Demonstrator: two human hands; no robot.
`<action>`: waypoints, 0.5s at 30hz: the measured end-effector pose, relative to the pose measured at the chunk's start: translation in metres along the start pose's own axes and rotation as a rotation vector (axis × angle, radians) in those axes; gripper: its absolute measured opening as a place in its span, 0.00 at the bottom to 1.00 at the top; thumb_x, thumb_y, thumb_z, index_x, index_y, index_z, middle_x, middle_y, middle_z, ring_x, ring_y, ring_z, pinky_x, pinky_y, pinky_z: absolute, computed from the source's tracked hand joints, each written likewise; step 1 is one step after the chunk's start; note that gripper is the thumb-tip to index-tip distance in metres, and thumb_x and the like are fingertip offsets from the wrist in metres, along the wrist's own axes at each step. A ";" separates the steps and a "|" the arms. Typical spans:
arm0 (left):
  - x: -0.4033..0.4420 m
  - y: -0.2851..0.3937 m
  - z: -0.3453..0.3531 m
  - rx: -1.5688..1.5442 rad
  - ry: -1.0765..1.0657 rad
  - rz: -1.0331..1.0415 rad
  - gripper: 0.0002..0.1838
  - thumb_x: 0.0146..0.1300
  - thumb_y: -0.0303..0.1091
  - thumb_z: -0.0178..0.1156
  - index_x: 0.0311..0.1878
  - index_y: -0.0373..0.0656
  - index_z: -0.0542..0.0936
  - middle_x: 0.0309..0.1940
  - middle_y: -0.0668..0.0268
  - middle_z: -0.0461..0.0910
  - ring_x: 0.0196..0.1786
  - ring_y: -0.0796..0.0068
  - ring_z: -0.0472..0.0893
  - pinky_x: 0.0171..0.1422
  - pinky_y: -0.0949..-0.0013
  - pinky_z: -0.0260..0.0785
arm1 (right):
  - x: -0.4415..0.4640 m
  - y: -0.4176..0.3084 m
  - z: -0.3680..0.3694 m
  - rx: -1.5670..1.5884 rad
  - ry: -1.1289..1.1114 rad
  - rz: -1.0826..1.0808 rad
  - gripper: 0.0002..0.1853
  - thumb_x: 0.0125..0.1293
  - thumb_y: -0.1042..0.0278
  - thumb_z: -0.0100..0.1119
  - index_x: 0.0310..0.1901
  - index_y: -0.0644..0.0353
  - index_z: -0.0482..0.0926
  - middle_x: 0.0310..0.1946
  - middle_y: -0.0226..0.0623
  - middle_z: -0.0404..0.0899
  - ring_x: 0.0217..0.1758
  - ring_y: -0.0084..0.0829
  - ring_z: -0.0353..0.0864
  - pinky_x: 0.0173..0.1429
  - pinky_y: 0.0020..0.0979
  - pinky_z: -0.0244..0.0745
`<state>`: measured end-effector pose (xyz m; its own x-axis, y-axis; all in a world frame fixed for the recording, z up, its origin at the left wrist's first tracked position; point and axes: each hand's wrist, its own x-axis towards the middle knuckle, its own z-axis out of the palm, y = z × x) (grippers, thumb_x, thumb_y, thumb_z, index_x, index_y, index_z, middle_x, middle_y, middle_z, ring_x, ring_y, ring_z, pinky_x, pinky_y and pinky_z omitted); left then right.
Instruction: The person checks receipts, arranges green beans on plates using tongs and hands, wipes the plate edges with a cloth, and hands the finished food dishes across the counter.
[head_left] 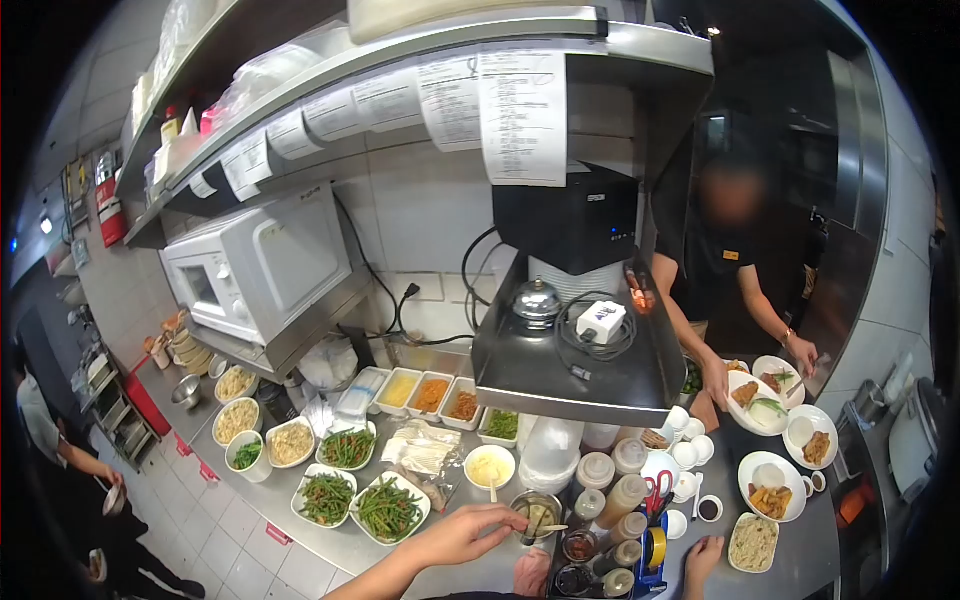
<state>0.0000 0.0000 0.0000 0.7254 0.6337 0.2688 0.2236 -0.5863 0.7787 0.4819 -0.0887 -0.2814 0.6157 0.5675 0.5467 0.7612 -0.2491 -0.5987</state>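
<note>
My left hand reaches in from the bottom, fingers stretched toward a small metal container with a light-coloured handle sticking out. Its fingertips are at the container's near rim, and I see nothing held. My right hand is low at the counter's front edge with curled fingers; whatever they may hold is hidden. Left of it stand a blue tape dispenser with yellow tape and red-handled scissors. Several squeeze bottles stand between my hands. A white bowl of pale yellow food sits behind the metal container.
Green bean dishes and noodle bowls line the left counter. A metal shelf with a bell and printer overhangs the middle. Across the right counter, a co-worker handles plates. Another person stands far left.
</note>
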 end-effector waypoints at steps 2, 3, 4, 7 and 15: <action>0.007 0.000 0.010 -0.009 0.031 0.022 0.12 0.63 0.25 0.52 0.49 0.39 0.77 0.43 0.60 0.80 0.48 0.64 0.79 0.52 0.67 0.71 | 0.022 0.008 -0.009 -0.007 0.015 -0.021 0.02 0.50 0.79 0.50 0.27 0.68 0.70 0.31 0.50 0.68 0.33 0.51 0.71 0.39 0.46 0.66; -0.027 0.004 -0.019 0.027 -0.016 -0.026 0.12 0.62 0.25 0.52 0.49 0.38 0.76 0.43 0.59 0.79 0.47 0.63 0.79 0.52 0.66 0.71 | -0.043 -0.020 0.010 0.017 -0.019 0.052 0.02 0.50 0.80 0.50 0.27 0.68 0.70 0.31 0.50 0.67 0.33 0.51 0.71 0.38 0.46 0.66; -0.024 0.002 -0.015 0.013 0.001 -0.010 0.12 0.62 0.24 0.52 0.48 0.37 0.76 0.44 0.58 0.79 0.46 0.62 0.79 0.51 0.66 0.71 | -0.031 -0.014 0.010 -0.004 -0.013 0.039 0.02 0.50 0.80 0.50 0.27 0.68 0.70 0.31 0.50 0.67 0.33 0.51 0.71 0.38 0.46 0.66; -0.019 0.002 -0.008 -0.004 0.036 -0.001 0.12 0.61 0.23 0.52 0.48 0.36 0.76 0.44 0.57 0.78 0.46 0.60 0.79 0.50 0.65 0.71 | -0.012 -0.008 0.005 -0.023 -0.006 0.021 0.02 0.50 0.80 0.50 0.27 0.68 0.70 0.30 0.50 0.67 0.32 0.51 0.71 0.37 0.46 0.66; -0.009 0.021 -0.028 -0.050 0.041 0.099 0.11 0.61 0.23 0.52 0.47 0.37 0.77 0.44 0.59 0.79 0.47 0.64 0.79 0.52 0.65 0.70 | -0.013 -0.009 0.003 -0.046 0.024 -0.020 0.02 0.50 0.80 0.50 0.27 0.68 0.70 0.31 0.50 0.67 0.32 0.52 0.71 0.37 0.47 0.66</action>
<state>-0.0202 -0.0044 0.0298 0.7148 0.5946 0.3680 0.1186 -0.6217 0.7742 0.4666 -0.0914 -0.2847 0.6049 0.5537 0.5723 0.7814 -0.2746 -0.5603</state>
